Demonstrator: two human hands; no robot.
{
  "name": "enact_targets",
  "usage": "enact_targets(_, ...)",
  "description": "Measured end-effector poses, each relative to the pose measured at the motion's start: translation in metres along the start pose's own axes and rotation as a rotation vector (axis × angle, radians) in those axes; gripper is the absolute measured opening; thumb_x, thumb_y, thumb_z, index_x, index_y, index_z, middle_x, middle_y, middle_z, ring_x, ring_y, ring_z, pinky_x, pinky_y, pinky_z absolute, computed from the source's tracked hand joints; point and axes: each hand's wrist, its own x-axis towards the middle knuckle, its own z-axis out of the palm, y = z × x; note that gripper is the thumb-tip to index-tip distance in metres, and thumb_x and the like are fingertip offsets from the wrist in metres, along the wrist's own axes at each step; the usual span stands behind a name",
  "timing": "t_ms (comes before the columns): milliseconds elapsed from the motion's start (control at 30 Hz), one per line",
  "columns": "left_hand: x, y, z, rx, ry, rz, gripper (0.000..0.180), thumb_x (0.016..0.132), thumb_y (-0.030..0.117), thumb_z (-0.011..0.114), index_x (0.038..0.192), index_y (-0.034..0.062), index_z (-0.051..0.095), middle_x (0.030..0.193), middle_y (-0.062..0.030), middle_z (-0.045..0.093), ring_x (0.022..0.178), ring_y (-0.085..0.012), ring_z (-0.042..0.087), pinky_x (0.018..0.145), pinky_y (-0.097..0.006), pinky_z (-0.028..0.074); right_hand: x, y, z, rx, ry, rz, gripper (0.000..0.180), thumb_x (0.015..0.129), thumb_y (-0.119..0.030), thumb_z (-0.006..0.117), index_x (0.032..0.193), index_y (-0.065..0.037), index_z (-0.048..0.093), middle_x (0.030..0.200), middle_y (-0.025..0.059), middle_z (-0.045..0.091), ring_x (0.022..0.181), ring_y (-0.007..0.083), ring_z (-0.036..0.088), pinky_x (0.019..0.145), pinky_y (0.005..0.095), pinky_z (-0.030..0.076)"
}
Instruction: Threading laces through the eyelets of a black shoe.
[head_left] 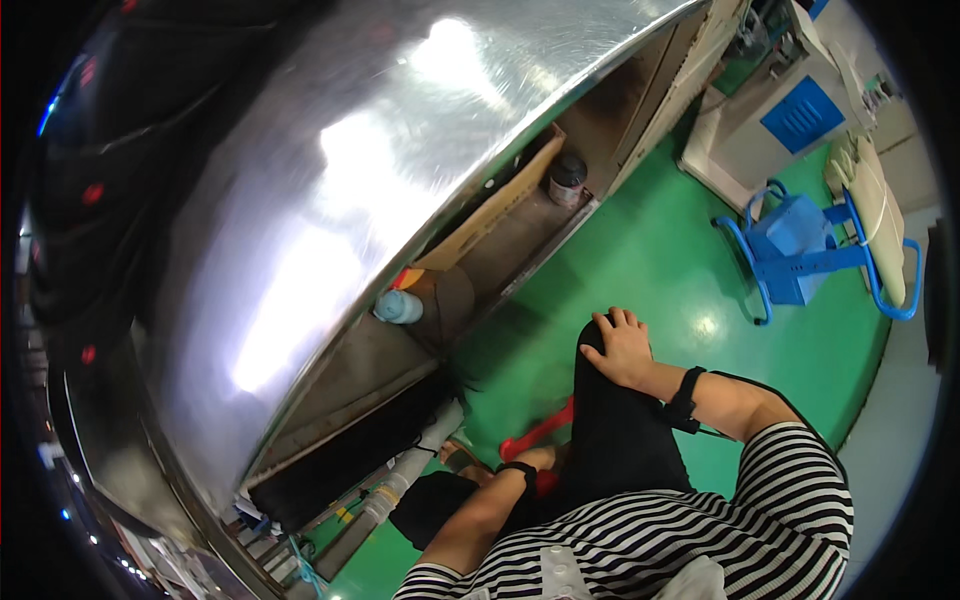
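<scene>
My right hand point(624, 348) rests flat on my right knee, which is in black trousers point(625, 430). Its fingers are spread and hold nothing. Between my legs, my left hand point(541, 458) shows only in part beyond a black wristband point(520, 474); its fingers are hidden by the thigh. Close by it is a red, bar-shaped thing point(538, 428), partly covered by my leg, and I cannot make out whether the hand touches it. A sandalled foot point(463, 458) shows to the left of that hand.
A large shiny metal-topped bench point(400, 130) fills the upper left. On its lower shelf are a light-blue bottle point(399, 307), a cardboard piece point(500, 212) and a dark-lidded jar point(568, 178). A blue-framed chair point(800, 262) and a beige machine point(770, 120) stand right on the green floor point(690, 250).
</scene>
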Motion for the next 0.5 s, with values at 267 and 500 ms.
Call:
enact_targets(267,-0.053,0.029,-0.026,0.284,0.507,0.155,0.088,0.084,0.044,0.071,0.147,-0.0023,0.031,0.140,-0.0266,0.048,0.130,-0.0351,0.048,0.107,-0.040,0.039,0.002,-0.026,0.037,0.013,0.177,-0.053,0.058,0.085,-0.050,0.060,0.128,-0.012,0.056,0.128,0.0171,0.053,0.120,0.0372,0.048,0.096,0.0542,0.040)
enact_targets(500,-0.174,0.043,0.055,0.315,1.047,0.293,0.069,0.091,0.045,0.066,0.140,0.0017,0.046,0.120,-0.0208,0.064,0.112,-0.0285,0.062,0.097,-0.036,0.048,0.010,-0.021,-0.021,0.216,-0.208,-0.302,0.083,0.083,-0.060,0.065,0.144,-0.007,0.042,0.139,0.0214,0.048,0.130,0.0378,0.045,0.108,0.0466,0.037)
